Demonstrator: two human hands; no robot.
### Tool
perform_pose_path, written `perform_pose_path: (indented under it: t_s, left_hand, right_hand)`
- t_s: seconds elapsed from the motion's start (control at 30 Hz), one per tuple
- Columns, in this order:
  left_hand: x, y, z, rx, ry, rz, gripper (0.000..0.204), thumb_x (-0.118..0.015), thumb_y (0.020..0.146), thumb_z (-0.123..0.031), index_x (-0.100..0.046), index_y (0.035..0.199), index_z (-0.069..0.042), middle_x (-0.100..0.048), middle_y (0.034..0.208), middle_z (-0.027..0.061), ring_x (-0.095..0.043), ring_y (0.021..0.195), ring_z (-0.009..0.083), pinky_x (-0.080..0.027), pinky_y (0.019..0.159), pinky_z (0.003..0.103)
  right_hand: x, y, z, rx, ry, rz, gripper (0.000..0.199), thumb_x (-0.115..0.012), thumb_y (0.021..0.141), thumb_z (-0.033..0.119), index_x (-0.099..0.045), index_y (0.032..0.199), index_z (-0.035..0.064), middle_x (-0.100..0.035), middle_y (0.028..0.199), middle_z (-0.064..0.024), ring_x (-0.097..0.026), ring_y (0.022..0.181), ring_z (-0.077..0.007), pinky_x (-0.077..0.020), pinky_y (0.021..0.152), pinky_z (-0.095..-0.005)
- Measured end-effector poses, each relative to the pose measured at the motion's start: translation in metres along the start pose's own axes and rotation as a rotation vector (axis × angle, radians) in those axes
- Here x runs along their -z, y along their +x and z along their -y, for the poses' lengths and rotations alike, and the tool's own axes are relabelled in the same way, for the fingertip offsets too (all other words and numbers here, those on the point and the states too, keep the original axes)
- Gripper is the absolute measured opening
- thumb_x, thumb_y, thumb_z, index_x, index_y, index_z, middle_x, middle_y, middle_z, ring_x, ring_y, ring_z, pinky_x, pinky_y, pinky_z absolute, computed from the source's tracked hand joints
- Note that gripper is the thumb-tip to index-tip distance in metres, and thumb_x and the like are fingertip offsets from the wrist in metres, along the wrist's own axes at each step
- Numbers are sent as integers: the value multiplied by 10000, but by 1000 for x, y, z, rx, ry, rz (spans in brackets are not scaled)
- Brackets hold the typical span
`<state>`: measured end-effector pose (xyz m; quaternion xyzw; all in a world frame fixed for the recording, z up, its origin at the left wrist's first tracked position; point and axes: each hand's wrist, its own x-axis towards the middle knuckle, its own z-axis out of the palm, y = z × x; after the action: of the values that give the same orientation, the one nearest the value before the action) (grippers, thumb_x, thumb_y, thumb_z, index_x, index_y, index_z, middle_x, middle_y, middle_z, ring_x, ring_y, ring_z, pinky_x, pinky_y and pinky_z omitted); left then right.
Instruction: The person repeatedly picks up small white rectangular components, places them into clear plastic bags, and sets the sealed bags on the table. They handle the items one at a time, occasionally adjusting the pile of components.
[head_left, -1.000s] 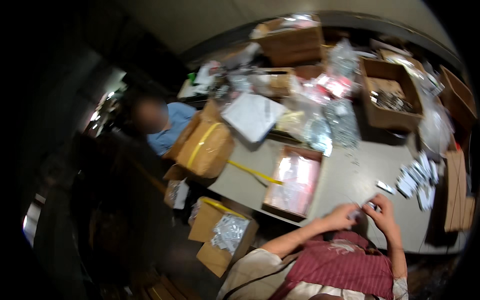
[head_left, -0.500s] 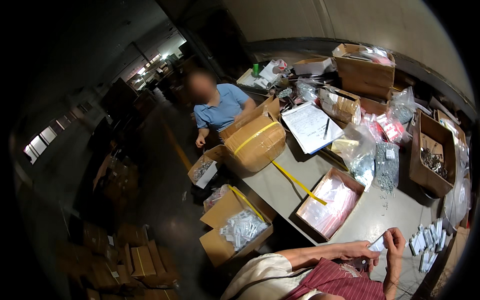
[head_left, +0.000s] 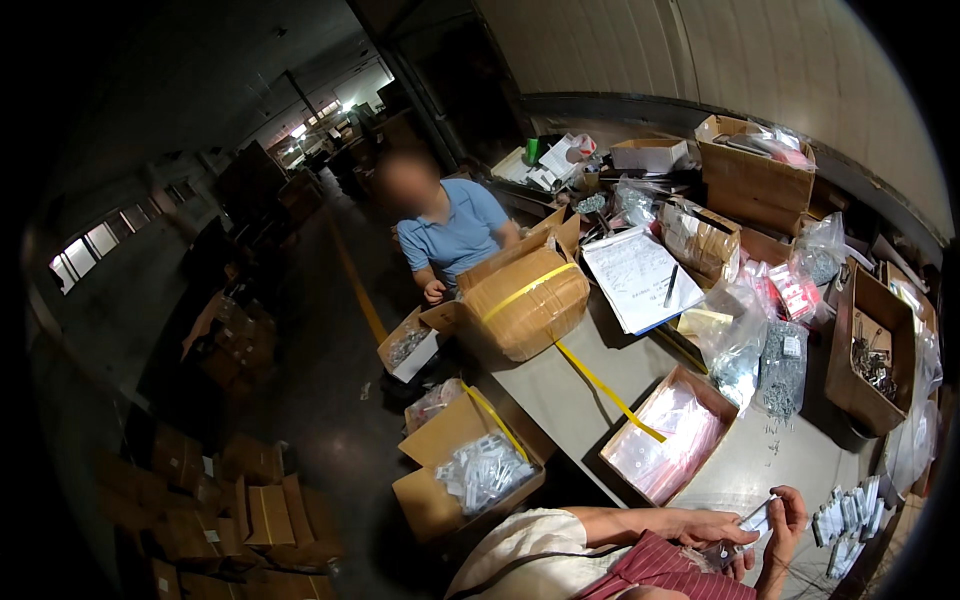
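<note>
Two-handed, pinches a pale piece (head_left: pixel 757 517), perhaps bagged, between left fingers (head_left: pixel 738 536) and right fingers (head_left: pixel 791 502), frame's lower right.

On the table (head_left: pixel 540 385), the tray box (head_left: pixel 712 390) of plastic bags has a carton (head_left: pixel 530 305) behind-left, a clipboard (head_left: pixel 625 275) behind and a deep box (head_left: pixel 862 406) behind-right. Right of the tray box lie loose pieces (head_left: pixel 850 515); left of it, beside the table, stands an open box (head_left: pixel 428 505).
</note>
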<state>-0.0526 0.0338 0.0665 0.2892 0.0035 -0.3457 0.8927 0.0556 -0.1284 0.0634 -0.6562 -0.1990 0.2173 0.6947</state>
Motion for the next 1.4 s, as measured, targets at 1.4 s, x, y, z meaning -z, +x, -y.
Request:
perform_pose_path:
  t_s: [1.4]
  left_hand:
    - [-9, 8, 13, -2, 106, 1, 407, -576, 1026, -319, -609, 1086, 82, -730, 928, 247, -741, 790, 251, -609, 711, 333]
  right_hand:
    - [11, -12, -2, 42, 33, 59, 141, -671, 943, 101, -653, 1024, -13, -626, 830, -2, -553, 730, -67, -416, 642, -208]
